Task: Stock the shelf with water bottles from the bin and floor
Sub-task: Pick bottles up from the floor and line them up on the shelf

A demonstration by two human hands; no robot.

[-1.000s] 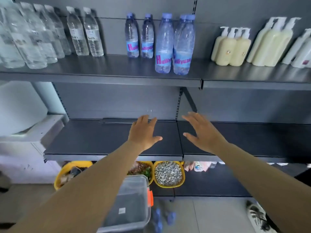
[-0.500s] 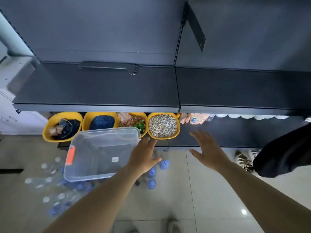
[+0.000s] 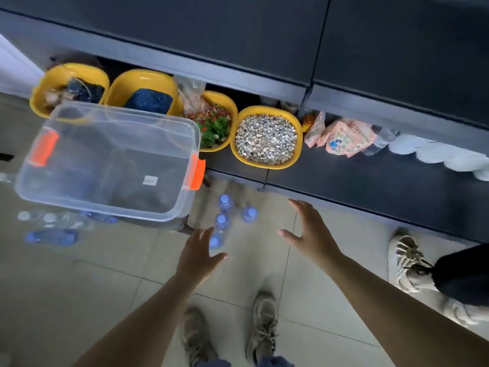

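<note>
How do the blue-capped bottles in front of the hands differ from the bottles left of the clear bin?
The blue-capped water bottles by the left hand stand upright in a tight cluster; the bottles on the floor at left seem to lie on their sides, spread out.
The upright ones all have blue caps; the left group mixes blue and white caps.
Both groups are on the tiled floor, outside the clear plastic bin.

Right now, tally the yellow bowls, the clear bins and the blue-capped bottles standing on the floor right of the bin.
Yellow bowls: 4
Clear bin: 1
Blue-capped bottles: 4
Total: 9
</note>
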